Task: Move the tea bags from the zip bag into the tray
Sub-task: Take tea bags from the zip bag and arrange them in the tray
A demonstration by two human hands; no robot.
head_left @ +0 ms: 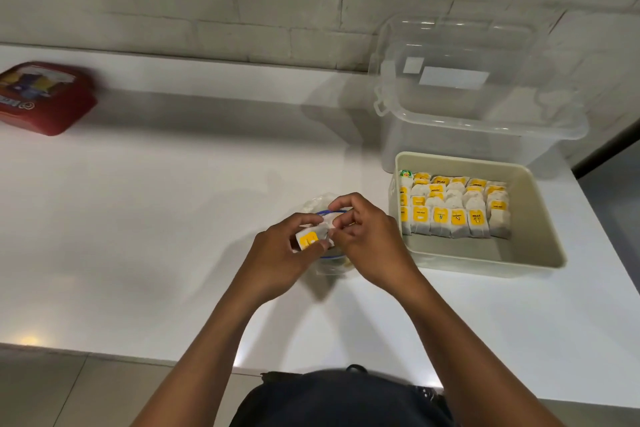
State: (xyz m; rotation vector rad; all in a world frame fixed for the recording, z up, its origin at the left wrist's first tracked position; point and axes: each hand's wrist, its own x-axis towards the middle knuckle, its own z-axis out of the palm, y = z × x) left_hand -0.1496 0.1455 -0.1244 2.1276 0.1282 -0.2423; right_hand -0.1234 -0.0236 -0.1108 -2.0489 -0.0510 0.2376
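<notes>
Pinching tea bag (309,240) in your left hand (277,253); right hand (363,236) fingers curled at zip bag (325,208) mouth. Lift clear, carry right, stand it in tray (540,253) front gap.

Bare forearms, dark top (346,399) (sleeveless or short-sleeved)

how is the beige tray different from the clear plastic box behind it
The beige tray is opaque, low and open-topped, with rows of tea bags inside. The clear plastic box is see-through, taller and has a lid on; nothing shows inside it. Both are rectangular and sit on the white counter.
</notes>
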